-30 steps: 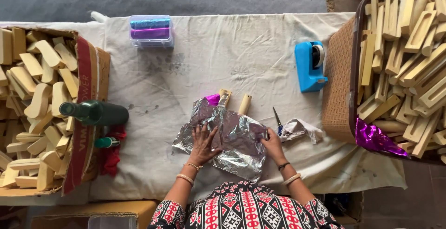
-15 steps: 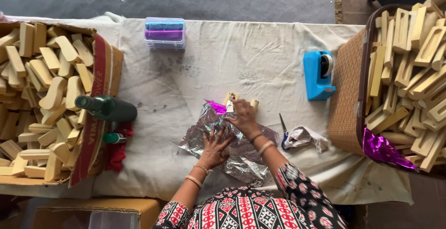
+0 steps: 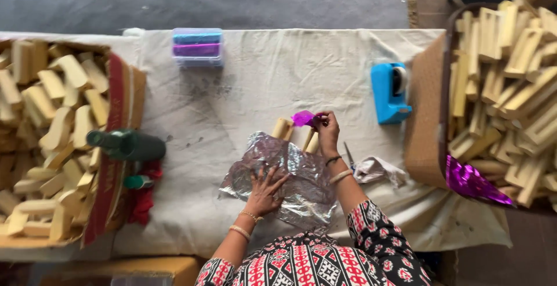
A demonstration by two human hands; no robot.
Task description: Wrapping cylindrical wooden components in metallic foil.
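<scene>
The left hand (image 3: 266, 188) lies flat with fingers spread on a crinkled sheet of silver foil (image 3: 284, 176), pressing it against the cloth-covered surface (image 3: 255, 89); it grips nothing. The right hand (image 3: 326, 132) sits at about one o'clock from the left hand, just past the far edge of the foil, with its fingertips pinched on a small piece of magenta foil (image 3: 303, 118). Touching that magenta piece, two pale wooden blocks (image 3: 282, 128) poke out from under the far edge of the silver sheet.

At three o'clock from the right hand, near it, a pair of scissors (image 3: 348, 154) lies beside a crumpled scrap (image 3: 377, 170). A blue tape dispenser (image 3: 390, 93) stands at two o'clock from the right hand, apart from it. A clear box with blue and purple contents (image 3: 197, 47) sits at eleven o'clock, well apart, at the far edge of the surface.

At nine o'clock from the left hand a dark green bottle (image 3: 127, 144) lies on its side against a carton of pale blocks (image 3: 52, 141). At three o'clock, well apart, a second container of blocks (image 3: 505, 89) holds a sheet of magenta foil (image 3: 473, 184) at its near corner
</scene>
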